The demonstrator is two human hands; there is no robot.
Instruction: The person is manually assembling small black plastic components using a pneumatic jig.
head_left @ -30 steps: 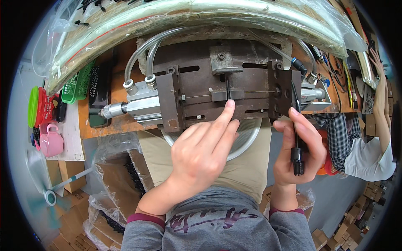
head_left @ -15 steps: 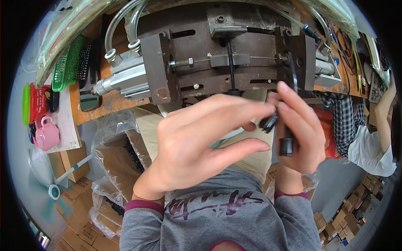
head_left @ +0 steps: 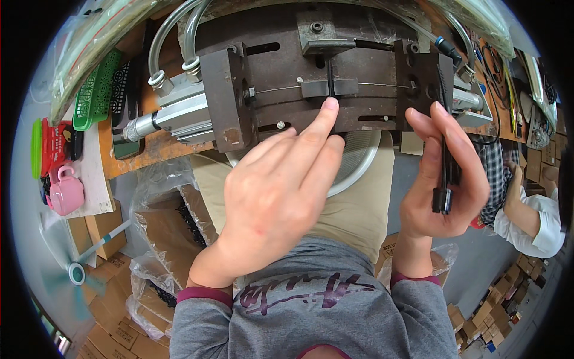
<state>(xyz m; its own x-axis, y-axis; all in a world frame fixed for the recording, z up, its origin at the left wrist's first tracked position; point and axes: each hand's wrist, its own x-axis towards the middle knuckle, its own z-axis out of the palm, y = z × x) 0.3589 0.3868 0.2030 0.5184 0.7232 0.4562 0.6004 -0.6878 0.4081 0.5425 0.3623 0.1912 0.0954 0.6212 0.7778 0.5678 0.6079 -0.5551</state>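
Note:
My left hand (head_left: 278, 185) reaches up to a brown metal fixture (head_left: 275, 110), palm down. Its index fingertip touches the near end of a slim black rod (head_left: 329, 75), which stands across a small grey block (head_left: 314, 89). The thumb stays close to the index, and the fingers are apart. My right hand (head_left: 448, 173), off to the right, is closed round thin black plastic strips (head_left: 442, 161) with blocky ends; their exact number is hidden by the fingers. A thin wire (head_left: 278, 90) runs sideways through the block.
Metal air cylinders (head_left: 182, 113) with clear hoses (head_left: 158, 51) flank the fixture. A round mesh tray (head_left: 359, 161) lies below it, over my lap. To the left are a green basket (head_left: 95, 93), a pink mug (head_left: 66, 194), a fan (head_left: 76, 274) and boxes (head_left: 170, 224). Another person (head_left: 532, 221) sits at right.
My left hand has moved up from beside the right hand to the rod. My right hand has shifted right with the strips. The bolt at the fixture's left has drawn back.

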